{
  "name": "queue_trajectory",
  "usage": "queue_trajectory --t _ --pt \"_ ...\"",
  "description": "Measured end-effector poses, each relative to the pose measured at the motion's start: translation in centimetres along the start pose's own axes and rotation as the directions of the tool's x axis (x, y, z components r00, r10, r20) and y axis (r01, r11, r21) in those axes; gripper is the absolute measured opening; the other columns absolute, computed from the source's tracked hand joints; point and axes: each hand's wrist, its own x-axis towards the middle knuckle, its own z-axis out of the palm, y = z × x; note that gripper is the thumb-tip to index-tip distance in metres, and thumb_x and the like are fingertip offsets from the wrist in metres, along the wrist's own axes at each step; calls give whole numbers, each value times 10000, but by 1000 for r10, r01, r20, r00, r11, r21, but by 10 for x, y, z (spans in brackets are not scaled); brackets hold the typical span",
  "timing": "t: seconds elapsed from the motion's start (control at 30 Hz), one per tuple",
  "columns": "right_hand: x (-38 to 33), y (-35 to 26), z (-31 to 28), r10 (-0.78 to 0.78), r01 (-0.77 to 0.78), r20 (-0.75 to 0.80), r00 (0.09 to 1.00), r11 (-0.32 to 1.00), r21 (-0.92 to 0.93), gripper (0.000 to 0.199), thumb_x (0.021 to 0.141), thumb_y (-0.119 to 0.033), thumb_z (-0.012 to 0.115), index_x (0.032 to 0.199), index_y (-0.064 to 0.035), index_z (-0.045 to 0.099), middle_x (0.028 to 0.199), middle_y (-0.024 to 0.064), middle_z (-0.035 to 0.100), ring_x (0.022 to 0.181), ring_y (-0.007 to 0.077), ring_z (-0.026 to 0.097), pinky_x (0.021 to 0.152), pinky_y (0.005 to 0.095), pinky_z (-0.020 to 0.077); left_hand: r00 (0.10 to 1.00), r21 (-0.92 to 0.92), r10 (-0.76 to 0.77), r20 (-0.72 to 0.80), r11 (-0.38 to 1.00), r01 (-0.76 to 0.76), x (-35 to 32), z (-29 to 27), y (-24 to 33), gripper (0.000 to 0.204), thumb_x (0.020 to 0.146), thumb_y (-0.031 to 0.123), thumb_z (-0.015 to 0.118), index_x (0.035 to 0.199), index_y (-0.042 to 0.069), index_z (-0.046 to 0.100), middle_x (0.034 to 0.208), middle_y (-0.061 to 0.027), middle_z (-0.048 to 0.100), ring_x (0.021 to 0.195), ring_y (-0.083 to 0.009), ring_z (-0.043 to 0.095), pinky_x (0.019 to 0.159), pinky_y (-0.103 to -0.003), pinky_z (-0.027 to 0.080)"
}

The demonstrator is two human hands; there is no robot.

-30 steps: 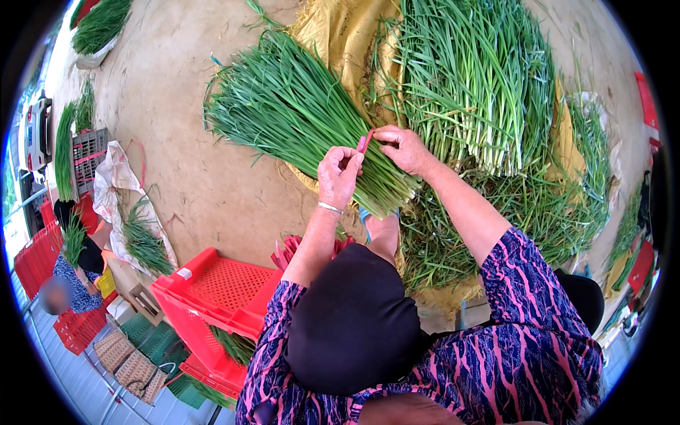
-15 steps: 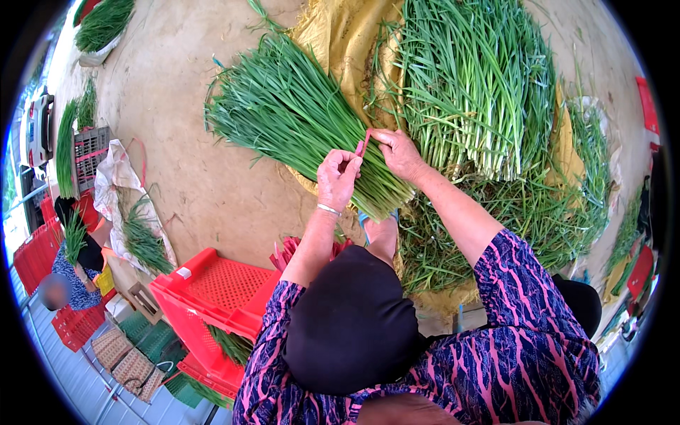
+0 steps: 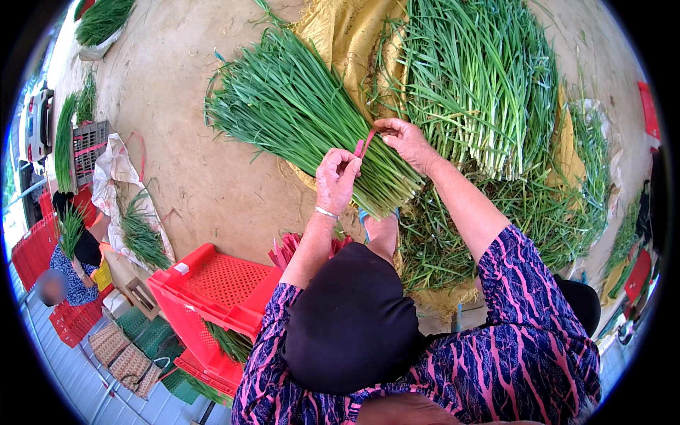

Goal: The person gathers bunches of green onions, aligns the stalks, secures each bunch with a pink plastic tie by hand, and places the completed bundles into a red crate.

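— Hands first: I'm watching over the remote feed, and the left hand is pinching a pink ribbon between thumb and fingers.
— What is the right hand doing?
— It's pinching the ribbon's upper end at its fingertips. The ribbon is stretching between the two hands.
— I'm noting that. Where is the bunch of green stalks lying?
— Slantwise under both hands, leaf tips pointing to the upper left, stem ends pointing lower right, just beyond the foot.
— And around it?
— A bigger pile of greens is lying to the right, with loose leaves spreading below. A yellow sheet is showing between bunch and pile. A red crate is standing left of the knee; at far left a co-worker is holding some greens.
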Motion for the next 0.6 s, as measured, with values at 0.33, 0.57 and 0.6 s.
queue_trajectory --t 0.33,0.57,0.6 --pt "2 -8 0 -69 -50 -182 981 813 -580 212 802 -193 705 930 -27 672 790 94 678 729 194 634 702 336 502 1000 16 0 -13 1000 0 0 -1 -7 81 879 54 652 839 -3 610 772 -4 571 647 -78 583 602 -227 508" --pt "-14 -5 16 75 -237 -412 908 902 -360 247 866 -263 657 925 -26 623 706 73 625 590 172 596 571 344 491 1000 32 -3 -20 999 4 -1 -3 -14 80 879 58 653 845 0 609 763 -1 579 637 -73 581 598 -223 506" --pt "-18 -9 17 139 -272 -427 894 924 -268 257 877 -275 651 934 -27 613 693 66 611 566 159 585 535 336 485 1000 25 -2 -24 1000 3 -1 -2 -15 81 880 60 652 845 1 609 759 0 580 636 -72 580 597 -223 505"
